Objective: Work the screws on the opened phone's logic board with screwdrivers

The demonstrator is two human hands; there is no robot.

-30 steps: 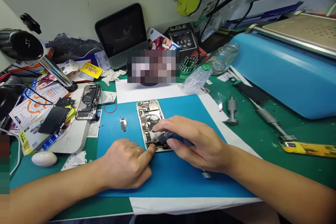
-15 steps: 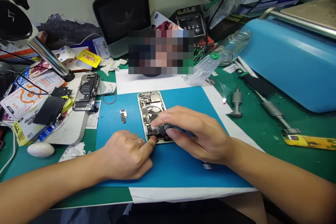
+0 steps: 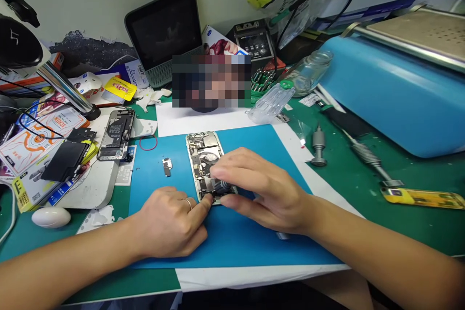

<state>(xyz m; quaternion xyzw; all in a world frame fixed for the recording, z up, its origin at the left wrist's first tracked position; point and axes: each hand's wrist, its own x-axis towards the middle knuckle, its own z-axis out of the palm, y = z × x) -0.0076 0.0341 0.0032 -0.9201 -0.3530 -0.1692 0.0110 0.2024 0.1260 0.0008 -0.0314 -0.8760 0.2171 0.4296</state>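
An opened phone (image 3: 210, 143) lies on the blue mat (image 3: 145, 189), its circuit boards and inner parts bare. My left hand (image 3: 170, 223) has curled fingers, with the index fingertip pressed on the phone's lower edge. Over the phone's lower right part, my right hand (image 3: 269, 189) bends its thumb and fingers around a dark grey screwdriver (image 3: 223, 187). Its lower end is hidden from view. A small metal-and-black phone part (image 3: 167, 167) rests on the mat left of the phone. Beneath my right hand, a silver end of something (image 3: 282, 236) shows on the mat.
A second opened phone (image 3: 116, 133) sits on a white device at left, near boxes and a lamp (image 3: 69, 82). A white oval object (image 3: 51, 217) is in front. Grey screwdrivers (image 3: 318, 145) and a yellow-handled tool (image 3: 425, 198) lie right. A tablet-like screen (image 3: 165, 31) stands behind.
The whole view has shifted slightly left and down. My right thumb has moved lower toward the phone's bottom edge. My left fingertip stays on the phone.
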